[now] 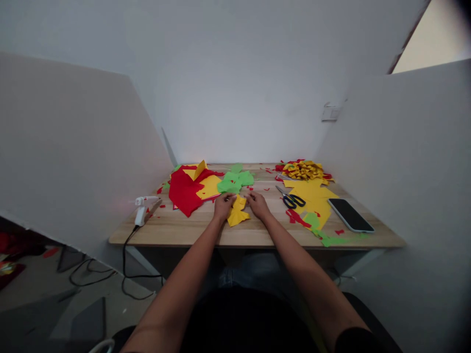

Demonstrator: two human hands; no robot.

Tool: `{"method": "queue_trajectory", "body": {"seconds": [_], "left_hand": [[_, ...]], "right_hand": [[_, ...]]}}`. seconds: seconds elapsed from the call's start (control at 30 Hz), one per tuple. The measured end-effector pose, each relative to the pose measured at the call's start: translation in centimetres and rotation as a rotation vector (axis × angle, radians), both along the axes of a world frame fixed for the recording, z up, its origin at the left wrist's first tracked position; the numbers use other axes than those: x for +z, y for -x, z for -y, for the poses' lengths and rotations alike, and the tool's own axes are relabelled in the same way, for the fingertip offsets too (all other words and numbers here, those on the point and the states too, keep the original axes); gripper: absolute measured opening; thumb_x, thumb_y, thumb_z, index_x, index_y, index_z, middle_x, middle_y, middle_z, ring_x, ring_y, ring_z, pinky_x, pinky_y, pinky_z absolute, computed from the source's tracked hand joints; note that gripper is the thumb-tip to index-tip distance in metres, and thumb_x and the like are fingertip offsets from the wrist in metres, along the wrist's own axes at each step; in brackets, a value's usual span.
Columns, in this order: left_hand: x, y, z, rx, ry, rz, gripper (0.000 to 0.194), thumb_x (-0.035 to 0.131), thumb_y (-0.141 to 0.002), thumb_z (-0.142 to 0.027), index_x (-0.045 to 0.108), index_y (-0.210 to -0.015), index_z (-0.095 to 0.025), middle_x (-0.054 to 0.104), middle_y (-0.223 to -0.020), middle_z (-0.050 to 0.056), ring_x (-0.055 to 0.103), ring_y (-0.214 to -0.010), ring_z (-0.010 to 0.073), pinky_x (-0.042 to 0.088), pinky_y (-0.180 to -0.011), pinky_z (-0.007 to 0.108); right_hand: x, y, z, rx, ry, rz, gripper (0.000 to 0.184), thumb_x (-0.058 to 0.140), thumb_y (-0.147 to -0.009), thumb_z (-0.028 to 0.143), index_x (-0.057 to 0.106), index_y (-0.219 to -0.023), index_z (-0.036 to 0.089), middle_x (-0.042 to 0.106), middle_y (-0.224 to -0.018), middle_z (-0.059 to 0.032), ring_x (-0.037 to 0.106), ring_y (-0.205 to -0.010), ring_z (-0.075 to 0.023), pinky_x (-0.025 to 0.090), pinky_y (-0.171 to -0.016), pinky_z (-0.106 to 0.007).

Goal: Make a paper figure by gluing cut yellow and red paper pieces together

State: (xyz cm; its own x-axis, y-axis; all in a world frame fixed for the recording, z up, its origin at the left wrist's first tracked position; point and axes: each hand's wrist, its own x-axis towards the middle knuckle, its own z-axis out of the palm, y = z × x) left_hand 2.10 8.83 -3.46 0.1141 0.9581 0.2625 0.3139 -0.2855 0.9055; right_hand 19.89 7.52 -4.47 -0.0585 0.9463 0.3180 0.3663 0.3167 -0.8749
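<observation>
A crumpled yellow paper piece (pixel 237 213) lies on the wooden table (pixel 191 230) in front of me. My left hand (pixel 223 206) pinches its upper left edge with closed fingers. My right hand (pixel 258 205) grips its upper right edge, fingers curled. Just behind the hands lie green paper scraps (pixel 234 181).
Red paper (pixel 183 192) and yellow paper (pixel 209 186) are piled at the left. A white glue gun (pixel 141 210) with a black cord sits near the left edge. Black scissors (pixel 292 198), a yellow sheet (pixel 316 196), a phone (pixel 350 214) and a heap of folded yellow-red pieces (pixel 304 170) are at the right. White partitions flank the table.
</observation>
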Motion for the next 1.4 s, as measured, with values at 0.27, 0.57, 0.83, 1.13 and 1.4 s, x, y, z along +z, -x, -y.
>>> {"method": "queue_trajectory", "body": {"seconds": [0.27,0.57,0.83,1.13,1.4], "left_hand": [[0.1,-0.1,0.1,0.024,-0.032,0.065,0.034,0.058,-0.093,-0.033,0.056,-0.122,-0.015,0.064,-0.109,0.008,0.064,-0.083,0.0158,0.057,-0.070,0.033],[0.5,-0.3,0.7,-0.178,-0.089,-0.070,0.025,0.070,-0.082,-0.021,0.067,-0.106,-0.014,0.068,-0.108,0.006,0.064,-0.100,0.0208,0.052,-0.091,0.043],[0.0,-0.2,0.3,-0.190,-0.064,-0.065,0.026,0.062,-0.090,-0.031,0.063,-0.109,-0.014,0.066,-0.109,0.008,0.064,-0.098,0.0201,0.055,-0.086,0.042],[-0.1,-0.2,0.6,-0.168,-0.013,-0.025,0.028,0.060,-0.092,-0.034,0.063,-0.110,-0.014,0.067,-0.102,0.006,0.065,-0.087,0.0170,0.057,-0.076,0.036],[-0.3,0.0,0.3,-0.114,-0.026,-0.003,0.028,0.059,-0.092,-0.035,0.062,-0.112,-0.014,0.065,-0.110,0.008,0.065,-0.092,0.0185,0.056,-0.080,0.038]], "right_hand": [[-0.2,-0.1,-0.1,-0.033,0.011,0.033,0.031,0.060,-0.094,0.033,0.060,-0.120,0.017,0.063,-0.119,-0.0083,0.064,-0.098,-0.0211,0.056,-0.083,-0.041],[0.1,0.0,0.1,0.037,0.009,0.056,0.029,0.061,-0.094,0.033,0.061,-0.118,0.016,0.064,-0.116,-0.0076,0.065,-0.095,-0.0201,0.056,-0.079,-0.038],[0.1,0.0,0.1,0.028,-0.024,0.011,0.026,0.060,-0.094,0.032,0.061,-0.114,0.015,0.066,-0.107,-0.0059,0.066,-0.084,-0.0166,0.057,-0.072,-0.034],[0.2,0.1,0.3,0.040,-0.101,0.066,0.027,0.060,-0.094,0.034,0.062,-0.114,0.015,0.065,-0.111,-0.0066,0.065,-0.092,-0.0190,0.056,-0.079,-0.038],[1.2,0.3,1.2,0.048,-0.153,0.106,0.022,0.061,-0.085,0.029,0.070,-0.102,0.019,0.068,-0.083,-0.0007,0.060,-0.067,-0.0140,0.048,-0.065,-0.027]]}}
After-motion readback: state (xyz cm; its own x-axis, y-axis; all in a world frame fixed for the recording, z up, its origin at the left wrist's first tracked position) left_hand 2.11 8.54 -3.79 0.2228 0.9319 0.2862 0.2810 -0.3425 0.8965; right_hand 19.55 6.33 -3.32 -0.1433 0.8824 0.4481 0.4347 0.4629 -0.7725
